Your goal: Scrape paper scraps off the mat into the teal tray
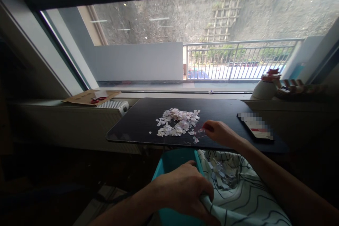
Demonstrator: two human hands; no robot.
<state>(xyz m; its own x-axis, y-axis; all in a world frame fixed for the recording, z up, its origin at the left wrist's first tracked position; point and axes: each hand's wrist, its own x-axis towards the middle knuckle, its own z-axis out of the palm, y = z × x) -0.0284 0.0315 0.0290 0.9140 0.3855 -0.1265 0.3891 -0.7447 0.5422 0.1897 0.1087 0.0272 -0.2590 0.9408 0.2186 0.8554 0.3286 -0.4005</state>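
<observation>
My left hand point(182, 189) is closed on the edge of a pale cloth with dark wavy lines point(238, 190) that lies over my lap, beside a teal bin point(169, 164). Several paper scraps point(221, 171) lie in the cloth's hollow. My right hand point(219, 133) rests on the black tabletop point(137, 123), fingers pinched together at the right edge of a heap of small white paper scraps point(177, 122). What the fingertips hold, if anything, is too small to make out.
A phone-like slab point(255, 126) lies on the table's right side. A white pot with a red top point(265, 86) stands on the sill at right. At left, cardboard with red scissors point(90, 98) and a small white device point(115, 105) sit on the ledge.
</observation>
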